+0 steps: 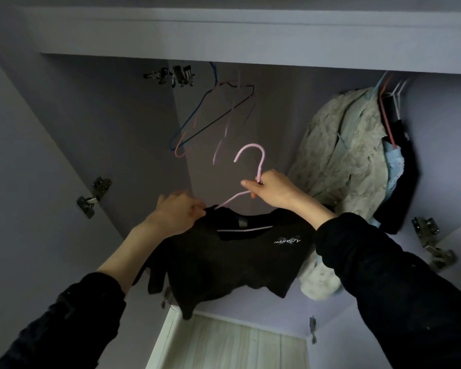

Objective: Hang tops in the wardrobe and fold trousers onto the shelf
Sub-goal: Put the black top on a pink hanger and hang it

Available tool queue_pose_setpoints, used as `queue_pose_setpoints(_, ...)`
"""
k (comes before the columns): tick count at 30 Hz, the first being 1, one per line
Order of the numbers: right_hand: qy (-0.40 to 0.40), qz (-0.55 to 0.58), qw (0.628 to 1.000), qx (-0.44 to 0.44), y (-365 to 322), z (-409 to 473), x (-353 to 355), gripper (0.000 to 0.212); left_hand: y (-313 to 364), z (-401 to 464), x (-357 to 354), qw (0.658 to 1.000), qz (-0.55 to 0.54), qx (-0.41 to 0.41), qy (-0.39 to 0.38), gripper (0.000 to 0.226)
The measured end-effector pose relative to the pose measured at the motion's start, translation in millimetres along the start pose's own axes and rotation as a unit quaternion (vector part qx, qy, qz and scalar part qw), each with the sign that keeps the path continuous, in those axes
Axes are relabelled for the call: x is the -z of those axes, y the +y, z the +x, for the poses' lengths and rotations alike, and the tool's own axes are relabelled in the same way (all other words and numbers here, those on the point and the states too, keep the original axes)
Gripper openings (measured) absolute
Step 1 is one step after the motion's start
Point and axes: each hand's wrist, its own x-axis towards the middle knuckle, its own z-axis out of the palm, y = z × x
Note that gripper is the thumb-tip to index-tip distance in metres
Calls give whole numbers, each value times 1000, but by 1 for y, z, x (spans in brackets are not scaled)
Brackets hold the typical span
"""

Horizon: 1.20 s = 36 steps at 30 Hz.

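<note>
My right hand (pixel 270 188) grips the pink hanger (pixel 253 166) at the base of its hook; my left hand (pixel 177 214) pinches the black top's (pixel 224 259) shoulder, held up inside the wardrobe (pixel 112 123). The fabric looks light and limp, likely to slide off, so I'd carry it by the stiff hanger neck.

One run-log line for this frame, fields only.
stage: hanging top | right hand: grips pink hanger below hook | left hand: pinches black top at shoulder | top: on hanger | hook: not yet on rail
</note>
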Motion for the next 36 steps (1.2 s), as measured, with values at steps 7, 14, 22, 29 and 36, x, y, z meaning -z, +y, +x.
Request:
queue_pose_setpoints(7, -27, 64, 996, 57, 3, -5, 10, 32, -13, -2, 4, 985, -92, -50, 137, 15)
queue_pose_setpoints(14, -101, -5, 994, -43, 73, -12, 4, 55, -41, -11, 7, 965, -83, -48, 245, 9)
queue_pose_setpoints(22, -24, 53, 998, 5, 70, -4, 2, 28, -63, -14, 8, 964, -79, -43, 248, 10)
queue_pose_setpoints(29, 92, 123, 985, 74, 45, -5, 3, 34, -71, -11, 3, 962, -93, -32, 255, 10)
queue_pose_setpoints(36, 123, -151, 969, 154, 25, 6, 19, 76, -62, -4, 5, 947, -95, -75, 298, 7)
